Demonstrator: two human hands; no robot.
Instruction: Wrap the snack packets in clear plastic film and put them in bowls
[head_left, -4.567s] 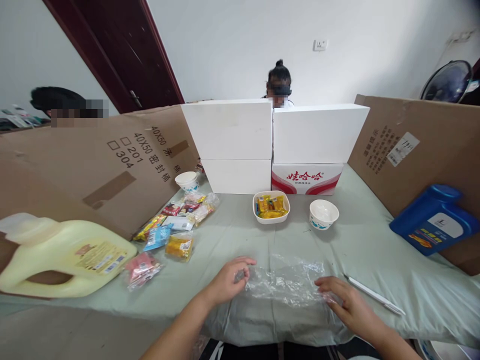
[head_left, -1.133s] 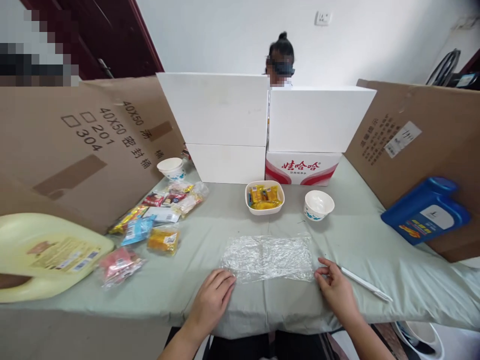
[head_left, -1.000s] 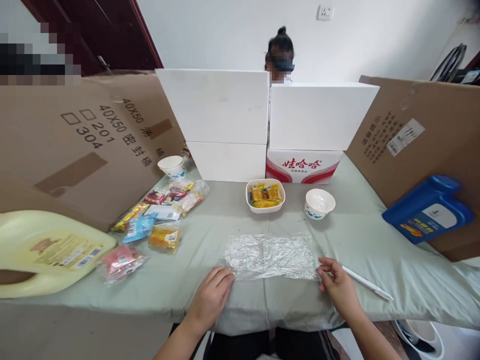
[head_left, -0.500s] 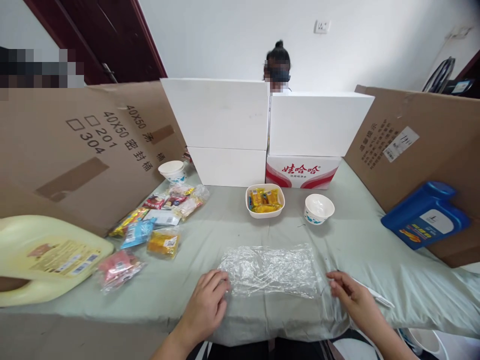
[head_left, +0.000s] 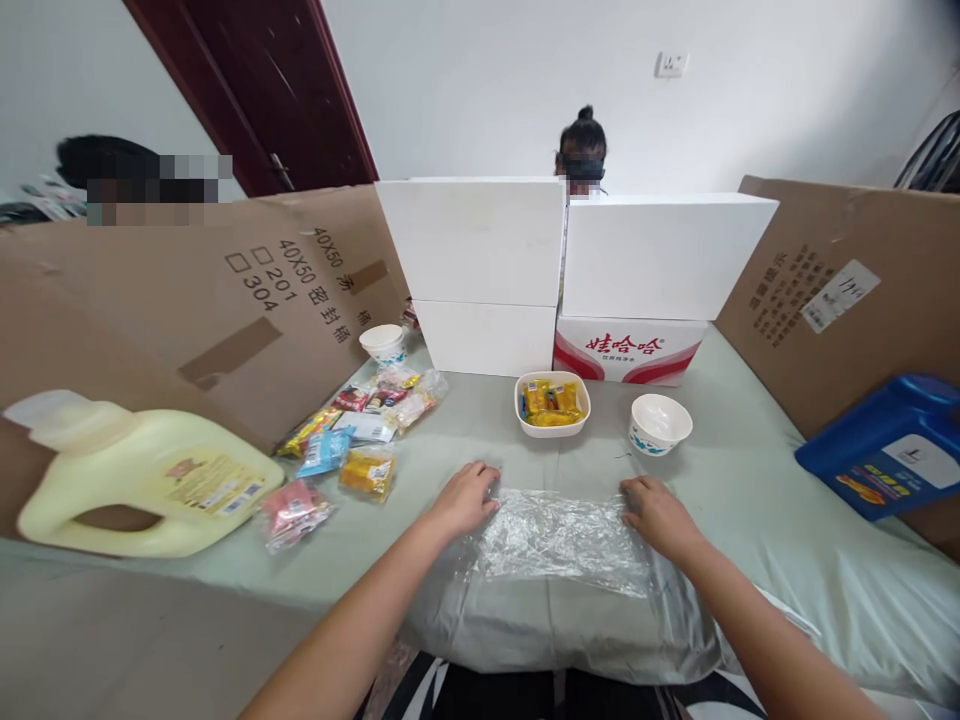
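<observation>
A crinkled sheet of clear plastic lies spread on the green-covered table in front of me. My left hand rests at its far left corner, palm down, with fingertips on or beside the film. At the far right corner is my right hand, its fingers reaching inward and thumb apart from them. Neither hand visibly holds anything. Just beyond the sheet stand a white dish of yellow-wrapped snacks and a white paper bowl with a blue pattern.
Packaged snacks lie to the left, near another paper bowl and a yellowish jug. A blue bottle leans at right. White boxes and cardboard panels wall the table. Two people are partly visible behind.
Both my hands have moved forward, from the sheet's near sides to its far corners. The view has shifted left, so the table things appear farther right.
</observation>
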